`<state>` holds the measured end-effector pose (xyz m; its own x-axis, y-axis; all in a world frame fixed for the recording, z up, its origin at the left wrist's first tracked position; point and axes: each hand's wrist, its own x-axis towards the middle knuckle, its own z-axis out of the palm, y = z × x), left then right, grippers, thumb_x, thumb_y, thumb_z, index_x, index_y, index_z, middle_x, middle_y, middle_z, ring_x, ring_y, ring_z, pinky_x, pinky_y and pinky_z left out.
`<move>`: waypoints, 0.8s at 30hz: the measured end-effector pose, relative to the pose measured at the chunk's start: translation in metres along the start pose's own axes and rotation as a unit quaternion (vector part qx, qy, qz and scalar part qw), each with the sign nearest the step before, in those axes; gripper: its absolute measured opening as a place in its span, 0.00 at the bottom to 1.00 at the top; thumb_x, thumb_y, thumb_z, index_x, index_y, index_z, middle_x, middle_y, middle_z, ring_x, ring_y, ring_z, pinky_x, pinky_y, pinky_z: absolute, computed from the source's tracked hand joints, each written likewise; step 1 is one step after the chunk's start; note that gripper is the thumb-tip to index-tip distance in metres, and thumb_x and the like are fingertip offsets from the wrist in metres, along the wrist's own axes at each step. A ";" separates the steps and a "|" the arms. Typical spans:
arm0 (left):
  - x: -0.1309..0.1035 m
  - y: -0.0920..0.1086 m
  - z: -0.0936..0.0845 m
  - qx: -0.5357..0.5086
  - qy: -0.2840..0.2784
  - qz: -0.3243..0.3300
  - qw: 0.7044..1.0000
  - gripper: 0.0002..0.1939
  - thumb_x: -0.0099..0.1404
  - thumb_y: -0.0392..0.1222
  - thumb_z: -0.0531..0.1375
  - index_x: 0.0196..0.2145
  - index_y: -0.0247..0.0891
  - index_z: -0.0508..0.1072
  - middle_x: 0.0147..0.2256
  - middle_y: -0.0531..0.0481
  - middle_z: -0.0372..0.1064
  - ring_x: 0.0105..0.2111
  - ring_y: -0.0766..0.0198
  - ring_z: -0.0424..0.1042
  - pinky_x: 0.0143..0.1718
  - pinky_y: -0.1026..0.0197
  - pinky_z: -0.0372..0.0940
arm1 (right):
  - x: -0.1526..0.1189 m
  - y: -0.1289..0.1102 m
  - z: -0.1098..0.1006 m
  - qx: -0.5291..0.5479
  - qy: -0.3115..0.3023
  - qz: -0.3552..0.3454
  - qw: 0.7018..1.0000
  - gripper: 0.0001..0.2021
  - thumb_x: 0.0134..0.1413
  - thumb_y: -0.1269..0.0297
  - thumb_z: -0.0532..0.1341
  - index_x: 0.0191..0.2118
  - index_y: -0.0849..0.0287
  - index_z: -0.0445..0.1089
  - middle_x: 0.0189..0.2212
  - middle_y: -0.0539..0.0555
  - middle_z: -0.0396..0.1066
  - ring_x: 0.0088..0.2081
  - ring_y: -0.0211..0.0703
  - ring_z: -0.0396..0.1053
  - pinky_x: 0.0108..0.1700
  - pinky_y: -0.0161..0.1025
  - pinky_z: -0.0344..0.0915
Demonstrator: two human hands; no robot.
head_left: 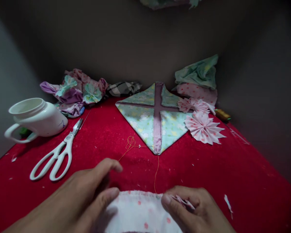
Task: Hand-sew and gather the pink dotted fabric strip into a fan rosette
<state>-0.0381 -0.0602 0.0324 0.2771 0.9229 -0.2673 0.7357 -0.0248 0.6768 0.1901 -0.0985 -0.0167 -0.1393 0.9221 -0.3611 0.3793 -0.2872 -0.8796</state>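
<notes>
A strip of white cloth with pink dots (139,212) lies at the bottom centre, between my hands. My right hand (196,207) pinches its right end, where folds of the cloth bunch up between thumb and fingers. Over the left end, my left hand (87,191) has its thumb and index finger apart, the thumb at the cloth's top edge. An orange thread (156,174) runs from that edge up towards the tip of a green and mauve patchwork square (145,119). More of this thread lies in a loose tangle left of the tip. No needle can be made out.
White-handled scissors (69,139) and a white mug (45,118) lie on the red cloth at left. Two pleated pink rosettes (203,127) overlap the square's right side. Behind are fabric scraps (75,90), green cloth (199,74) and a thread spool (222,115).
</notes>
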 end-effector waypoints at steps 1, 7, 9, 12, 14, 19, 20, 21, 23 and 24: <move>0.001 0.011 0.006 -0.047 -0.014 0.013 0.999 0.15 0.57 0.52 0.53 0.40 0.46 0.67 0.28 0.52 0.68 0.27 0.61 0.65 0.26 0.65 0.57 | 0.000 0.000 -0.002 0.002 0.001 -0.006 1.000 0.18 0.50 0.54 0.55 0.19 0.61 0.68 0.16 0.49 0.57 0.22 0.37 0.56 0.22 0.32 0.50; 0.021 0.014 0.063 -0.335 -0.234 0.070 0.910 0.15 0.62 0.52 0.49 0.37 0.38 0.64 0.21 0.54 0.61 0.19 0.69 0.61 0.22 0.66 0.58 | 0.003 0.005 -0.009 0.102 -0.016 0.067 0.992 0.17 0.48 0.52 0.58 0.20 0.62 0.67 0.16 0.47 0.57 0.21 0.34 0.53 0.22 0.31 0.51; 0.027 0.001 0.076 -0.398 -0.233 0.058 0.885 0.13 0.63 0.50 0.51 0.37 0.37 0.63 0.21 0.53 0.62 0.19 0.69 0.62 0.22 0.66 0.58 | 0.004 0.007 -0.011 0.114 -0.027 0.086 0.989 0.16 0.46 0.52 0.60 0.21 0.62 0.68 0.16 0.47 0.57 0.20 0.34 0.53 0.22 0.31 0.51; 0.030 -0.008 0.079 -0.429 -0.194 0.063 0.880 0.08 0.61 0.44 0.53 0.31 0.36 0.67 0.22 0.52 0.63 0.20 0.69 0.63 0.22 0.67 0.57 | 0.005 0.007 -0.012 0.122 -0.007 0.097 0.988 0.16 0.44 0.52 0.61 0.21 0.62 0.68 0.16 0.46 0.56 0.20 0.33 0.51 0.22 0.31 0.50; 0.030 -0.007 0.075 -0.391 -0.143 0.104 0.903 0.07 0.59 0.38 0.55 0.26 0.35 0.70 0.24 0.52 0.63 0.22 0.71 0.62 0.23 0.68 0.57 | 0.004 0.006 -0.012 0.121 0.001 0.103 0.987 0.17 0.43 0.51 0.61 0.21 0.62 0.68 0.15 0.45 0.54 0.19 0.33 0.49 0.22 0.31 0.47; 0.033 0.000 0.070 -0.251 -0.083 0.195 0.944 0.07 0.54 0.31 0.56 0.26 0.36 0.74 0.24 0.52 0.64 0.24 0.69 0.62 0.25 0.67 0.56 | 0.004 -0.003 -0.012 0.115 0.016 0.103 0.988 0.18 0.40 0.49 0.62 0.19 0.61 0.68 0.14 0.45 0.52 0.18 0.32 0.46 0.20 0.32 0.45; 0.034 0.002 0.071 -0.231 -0.083 0.192 0.950 0.07 0.53 0.30 0.56 0.26 0.35 0.74 0.23 0.52 0.64 0.24 0.68 0.63 0.25 0.67 0.56 | 0.004 -0.004 -0.012 0.116 0.025 0.101 0.988 0.17 0.39 0.49 0.63 0.19 0.61 0.67 0.14 0.45 0.52 0.18 0.32 0.46 0.20 0.31 0.45; 0.035 0.003 0.071 -0.216 -0.085 0.181 0.956 0.07 0.52 0.29 0.56 0.25 0.35 0.74 0.22 0.53 0.64 0.23 0.68 0.63 0.24 0.67 0.56 | 0.004 -0.006 -0.012 0.116 0.034 0.100 0.988 0.17 0.37 0.50 0.63 0.18 0.61 0.67 0.14 0.45 0.52 0.18 0.32 0.46 0.20 0.31 0.45; 0.037 0.008 0.072 -0.205 -0.088 0.144 0.964 0.07 0.51 0.29 0.56 0.22 0.35 0.74 0.20 0.54 0.63 0.22 0.69 0.62 0.24 0.68 0.55 | 0.005 -0.006 -0.011 0.119 0.051 0.098 0.987 0.17 0.35 0.50 0.64 0.17 0.60 0.66 0.13 0.45 0.53 0.18 0.32 0.48 0.20 0.31 0.46; 0.038 0.010 0.072 -0.207 -0.094 0.126 0.966 0.08 0.51 0.30 0.56 0.21 0.35 0.74 0.20 0.55 0.63 0.21 0.70 0.62 0.23 0.68 0.55 | 0.005 -0.006 -0.011 0.120 0.058 0.096 0.986 0.16 0.35 0.51 0.64 0.17 0.60 0.66 0.13 0.44 0.53 0.18 0.32 0.48 0.20 0.31 0.46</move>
<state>0.0243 -0.0536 -0.0205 0.5508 0.8207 -0.1520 0.3318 -0.0482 0.9421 0.1970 -0.0888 -0.0097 0.0256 0.8646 -0.5017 0.1581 -0.4991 -0.8520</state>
